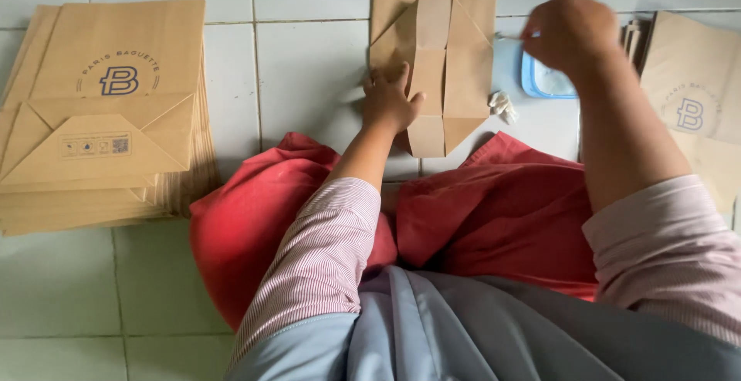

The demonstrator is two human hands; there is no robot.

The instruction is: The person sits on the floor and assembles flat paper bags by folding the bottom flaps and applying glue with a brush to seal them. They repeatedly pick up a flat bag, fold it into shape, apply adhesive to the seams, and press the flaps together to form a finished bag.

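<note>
Pressing our flat, open left hand (390, 103) on the paper bag (440, 72), right hand (567, 33) at 2 o'clock pinching something small, we risk crooked folds if the bag slips.

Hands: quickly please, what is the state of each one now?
Left hand: open, pressing flat on the folded brown paper bag.
Right hand: closed; contents cannot be told.

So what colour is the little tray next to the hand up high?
Light blue; the tray shows best in the head view, partly behind the right hand.
</note>
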